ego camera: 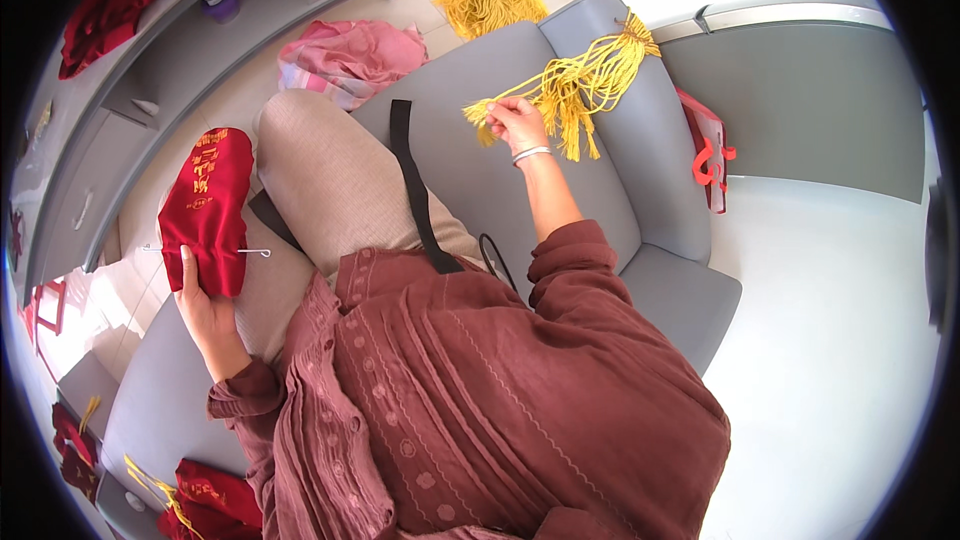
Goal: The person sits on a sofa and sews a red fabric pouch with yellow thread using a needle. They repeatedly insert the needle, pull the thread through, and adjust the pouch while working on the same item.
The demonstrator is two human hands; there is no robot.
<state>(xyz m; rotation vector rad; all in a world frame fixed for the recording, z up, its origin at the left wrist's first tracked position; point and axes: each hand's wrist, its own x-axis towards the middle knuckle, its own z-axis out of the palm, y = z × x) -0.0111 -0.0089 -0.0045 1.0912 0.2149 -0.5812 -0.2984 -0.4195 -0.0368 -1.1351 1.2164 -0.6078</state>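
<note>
My left hand [206, 311] holds the lower end of a red cloth pouch [206, 210] with gold printed writing, over my thigh. A thin metal rod with a looped end [255, 251] passes crosswise through the pouch near my thumb. With finger and thumb, my right hand [516, 122] pinches the tasselled ends of yellow cords above the grey seat. These belong to or lie against a bundle of yellow tasselled cords [600, 79], tied at its top and draped over the grey sofa's armrest [667, 150].
More yellow cords [491, 7] and a pink cloth [352, 60] lie beyond the seat. Red pouches with yellow cords [214, 499] are at the lower left. A grey cabinet [247, 22] bears red cloth at the upper left. A red-and-white bag [705, 150] stands beside the armrest.
</note>
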